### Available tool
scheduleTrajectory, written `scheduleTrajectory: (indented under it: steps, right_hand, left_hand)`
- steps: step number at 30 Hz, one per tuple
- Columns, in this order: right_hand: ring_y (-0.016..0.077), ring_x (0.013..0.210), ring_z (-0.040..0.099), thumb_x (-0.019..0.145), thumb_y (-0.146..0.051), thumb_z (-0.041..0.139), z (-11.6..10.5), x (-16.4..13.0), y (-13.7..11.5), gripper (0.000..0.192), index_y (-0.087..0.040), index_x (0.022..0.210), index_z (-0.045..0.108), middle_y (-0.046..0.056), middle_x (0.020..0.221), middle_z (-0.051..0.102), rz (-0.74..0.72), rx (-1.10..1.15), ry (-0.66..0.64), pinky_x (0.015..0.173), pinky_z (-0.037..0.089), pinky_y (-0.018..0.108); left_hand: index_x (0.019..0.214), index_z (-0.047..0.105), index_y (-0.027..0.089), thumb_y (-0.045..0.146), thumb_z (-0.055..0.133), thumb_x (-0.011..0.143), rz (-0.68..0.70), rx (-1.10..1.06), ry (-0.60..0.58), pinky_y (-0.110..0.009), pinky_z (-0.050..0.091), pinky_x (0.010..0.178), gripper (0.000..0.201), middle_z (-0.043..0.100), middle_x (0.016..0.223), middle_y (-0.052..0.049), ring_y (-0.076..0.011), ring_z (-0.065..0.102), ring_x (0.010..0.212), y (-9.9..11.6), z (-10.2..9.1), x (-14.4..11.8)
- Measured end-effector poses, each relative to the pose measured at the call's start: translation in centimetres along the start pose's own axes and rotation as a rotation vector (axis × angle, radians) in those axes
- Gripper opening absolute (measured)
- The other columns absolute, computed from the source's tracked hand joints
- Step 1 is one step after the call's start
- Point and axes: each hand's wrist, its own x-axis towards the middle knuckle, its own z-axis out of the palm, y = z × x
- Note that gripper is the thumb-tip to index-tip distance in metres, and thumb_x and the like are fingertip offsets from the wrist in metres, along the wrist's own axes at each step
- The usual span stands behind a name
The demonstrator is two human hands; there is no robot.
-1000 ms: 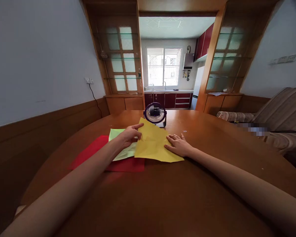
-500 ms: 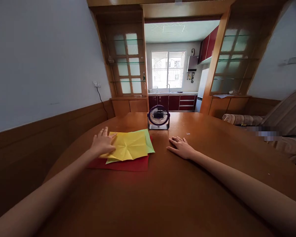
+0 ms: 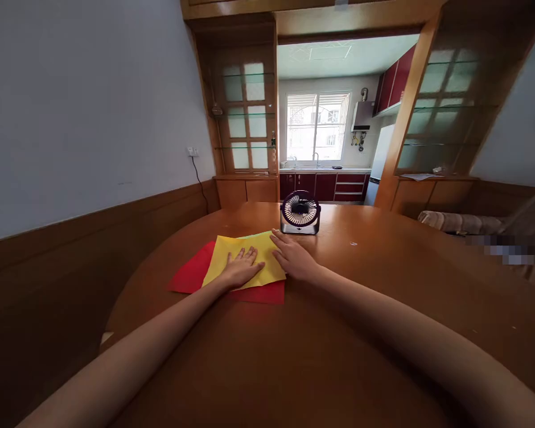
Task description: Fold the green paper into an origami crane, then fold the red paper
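A sheet of yellow paper [image 3: 223, 255] lies on top of red paper [image 3: 191, 270] on the table, left of centre. My left hand [image 3: 241, 270] rests flat on the yellow sheet with its fingers spread. At the sheet's right edge, my right hand [image 3: 295, 257] lies with fingers stretched out, the tips touching the paper. Only a thin sliver of green paper shows along the far edge of the yellow one; the rest of it is covered. Neither hand grips anything.
Behind the papers stands a small dark fan [image 3: 300, 213]. The round wooden table [image 3: 267, 368] fills the foreground. A wall with a socket and cord [image 3: 200, 178] is on the left, and a striped sofa [image 3: 463, 223] is at the right.
My left hand has moved from the papers' left edge onto the middle of the yellow sheet. My right hand has come left from bare table to the paper's edge. The green corner is now covered.
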Motion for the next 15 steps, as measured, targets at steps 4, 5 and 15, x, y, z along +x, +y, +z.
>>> scheduleTrajectory:
  steps: [4,5,15]
  right_hand:
    - [0.0295,0.144,0.025,0.097,-0.035,0.026,4.4,2.3,-0.9,0.063,0.005,0.144,0.032,0.024,0.153,0.028,0.116,-0.033,-0.264,0.117,0.023,0.045]
    - [0.0301,0.144,0.025,0.097,-0.039,0.025,5.0,2.3,-0.7,0.064,0.004,0.144,0.033,0.024,0.152,0.029,0.118,-0.034,-0.288,0.117,0.022,0.046]
    - [0.0333,0.145,0.022,0.093,-0.058,0.018,6.1,1.4,0.3,0.078,-0.005,0.149,0.030,0.022,0.153,0.029,0.036,-0.139,-0.339,0.115,0.022,0.050]
  left_hand:
    - [0.152,0.024,0.017,0.036,0.016,0.098,0.022,0.003,0.030,-0.048,0.010,0.118,0.057,0.018,0.159,-0.007,-0.0231,0.015,0.147,-1.2,0.1,-0.1]
    - [0.152,0.024,0.016,0.037,0.018,0.098,0.019,0.007,0.041,-0.045,0.011,0.119,0.058,0.018,0.159,-0.008,-0.0217,0.015,0.148,-1.6,0.2,-0.1]
    - [0.149,0.028,0.004,0.058,0.026,0.094,-0.235,-0.052,0.135,-0.040,0.012,0.119,0.078,0.021,0.157,-0.015,-0.0274,0.016,0.147,-4.3,-1.2,-1.4]
